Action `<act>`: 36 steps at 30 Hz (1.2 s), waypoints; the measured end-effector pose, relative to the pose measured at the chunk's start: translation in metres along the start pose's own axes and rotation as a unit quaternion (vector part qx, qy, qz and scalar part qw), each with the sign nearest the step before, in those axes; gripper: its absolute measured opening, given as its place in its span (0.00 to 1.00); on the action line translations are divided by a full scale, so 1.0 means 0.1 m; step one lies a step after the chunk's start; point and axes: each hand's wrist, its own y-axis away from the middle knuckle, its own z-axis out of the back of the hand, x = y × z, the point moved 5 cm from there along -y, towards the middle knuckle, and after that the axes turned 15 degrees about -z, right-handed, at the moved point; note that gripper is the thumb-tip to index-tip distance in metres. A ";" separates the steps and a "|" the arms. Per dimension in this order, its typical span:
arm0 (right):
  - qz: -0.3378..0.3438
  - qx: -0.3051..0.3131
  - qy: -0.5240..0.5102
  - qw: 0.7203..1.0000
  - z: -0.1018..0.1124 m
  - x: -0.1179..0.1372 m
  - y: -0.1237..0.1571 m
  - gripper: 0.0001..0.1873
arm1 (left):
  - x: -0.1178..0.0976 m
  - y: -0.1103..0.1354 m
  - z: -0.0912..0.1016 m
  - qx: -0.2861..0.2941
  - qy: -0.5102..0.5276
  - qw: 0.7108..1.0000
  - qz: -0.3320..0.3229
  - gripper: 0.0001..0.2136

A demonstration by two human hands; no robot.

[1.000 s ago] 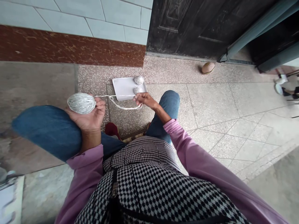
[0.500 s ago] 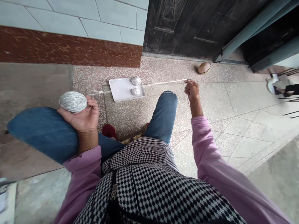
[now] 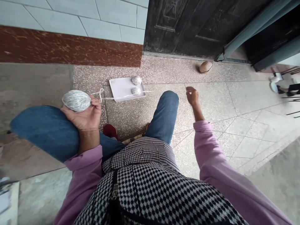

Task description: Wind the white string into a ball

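Note:
A large ball of white yarn rests in the upturned palm of my left hand, its fingers wrapped round one end. From it a loose loop of yarn trails toward a shallow white tray on the floor. Two smaller yarn balls lie in the tray's right part, an upper one and a lower one. To the right of my knee, my right hand is closed in a pinch. The yarn strand leaving the tray on that side blurs out before reaching the fingers.
A round tan object sits on the floor by the dark door. A tiled wall with a red-brown base borders the floor at upper left. My jeans-clad knees flank the space below the tray. Furniture legs show at far right.
The strand, stretched taut across the tray to my right hand before, is now slack and curled near the left ball. My right hand has dropped slightly; the left has shifted a little right.

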 end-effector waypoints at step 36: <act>-0.108 0.495 -0.397 0.765 -2.06 2.45 2.35 0.33 | -0.01 0.12 0.04 0.063 -0.095 0.993 0.028 0.36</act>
